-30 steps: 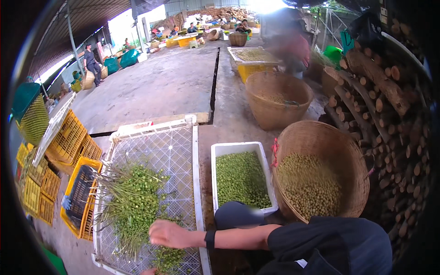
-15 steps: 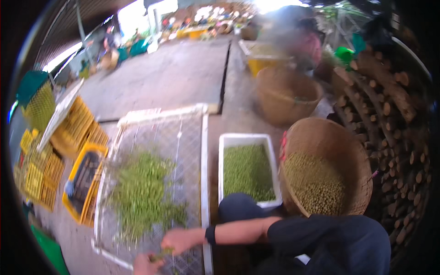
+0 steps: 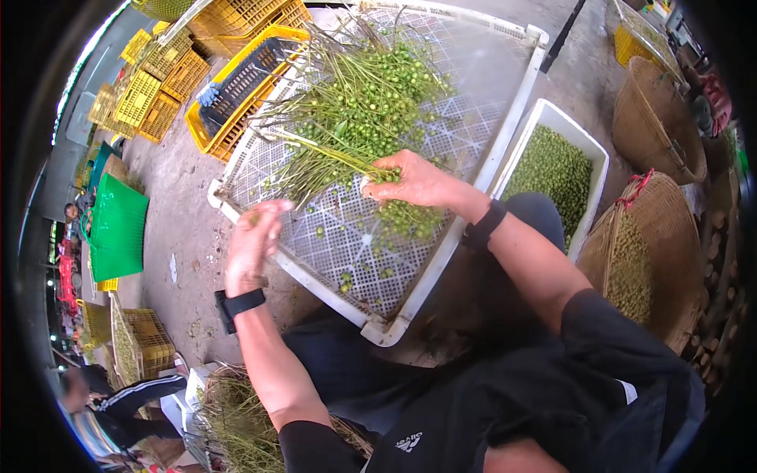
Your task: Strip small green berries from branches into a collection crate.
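A heap of thin green stalks with round green berries (image 3: 378,102) lies on a white lattice tray (image 3: 441,272) in front of me. My right hand (image 3: 410,181) is closed around a small bunch of berry stalks (image 3: 335,156) over the tray's near half, the stems pointing left. To its left, past the tray's near left edge, my left hand (image 3: 256,236) is raised with fingers curled together. A bit of green shows between its fingers, too small to name. Loose berries (image 3: 347,280) are scattered on the lattice below my hands.
Right of the tray stands a white box of green berries (image 3: 552,162), then a wicker basket (image 3: 662,229) with paler ones. Yellow crates (image 3: 162,98) and a green basket (image 3: 118,229) are at the left. Cut stalks (image 3: 240,418) lie beside my left arm; another person (image 3: 118,410) is at lower left.
My view has turned left and down. Both hands, close together at the tray's near edge before, are now apart: the right over the lattice by the heap, the left beyond the tray's rim.
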Demonstrator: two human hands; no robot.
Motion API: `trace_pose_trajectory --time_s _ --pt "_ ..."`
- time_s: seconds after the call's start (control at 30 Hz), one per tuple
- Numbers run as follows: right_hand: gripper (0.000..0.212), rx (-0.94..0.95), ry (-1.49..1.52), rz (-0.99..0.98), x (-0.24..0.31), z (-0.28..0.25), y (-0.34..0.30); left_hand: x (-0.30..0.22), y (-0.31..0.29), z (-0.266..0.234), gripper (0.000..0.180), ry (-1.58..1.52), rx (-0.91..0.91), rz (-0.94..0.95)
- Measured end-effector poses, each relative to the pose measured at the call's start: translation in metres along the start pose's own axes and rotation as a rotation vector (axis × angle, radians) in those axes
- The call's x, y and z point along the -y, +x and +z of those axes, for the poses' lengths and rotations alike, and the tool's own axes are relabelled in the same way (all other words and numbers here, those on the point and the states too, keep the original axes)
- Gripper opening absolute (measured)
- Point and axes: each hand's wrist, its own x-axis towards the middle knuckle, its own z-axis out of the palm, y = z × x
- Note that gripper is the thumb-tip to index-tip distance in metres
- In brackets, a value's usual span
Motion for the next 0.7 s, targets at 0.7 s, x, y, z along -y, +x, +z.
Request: trace_pose_trajectory --time_s 0.7 --pt "0.021 -0.048 -0.014 -0.161 0.017 0.012 -0.005 0.005 0.023 0.106 0.016 -0.333 -0.137 0.162"
